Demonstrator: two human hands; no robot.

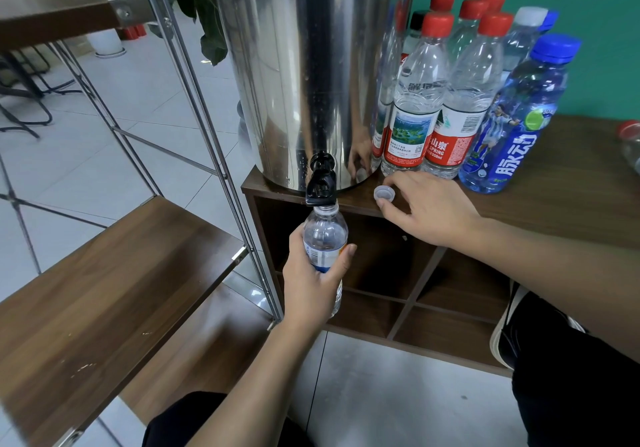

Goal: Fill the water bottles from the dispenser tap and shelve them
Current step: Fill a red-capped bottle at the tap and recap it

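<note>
Bottles (446,100) labelled "SPRING 550ml" flank a steel dispenser (304,65) as left hand (313,283) grips an uncapped bottle (325,235) under the black tap (322,183), right hand (427,209) resting loose-fingered beside a cap (384,193).

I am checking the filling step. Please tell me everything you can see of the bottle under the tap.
The bottle is clear plastic with a white and blue label and has no cap. It stands upright, its open mouth right below the black tap. The left hand grips its middle and holds it in the air in front of the cabinet. No water stream is visible.
</note>
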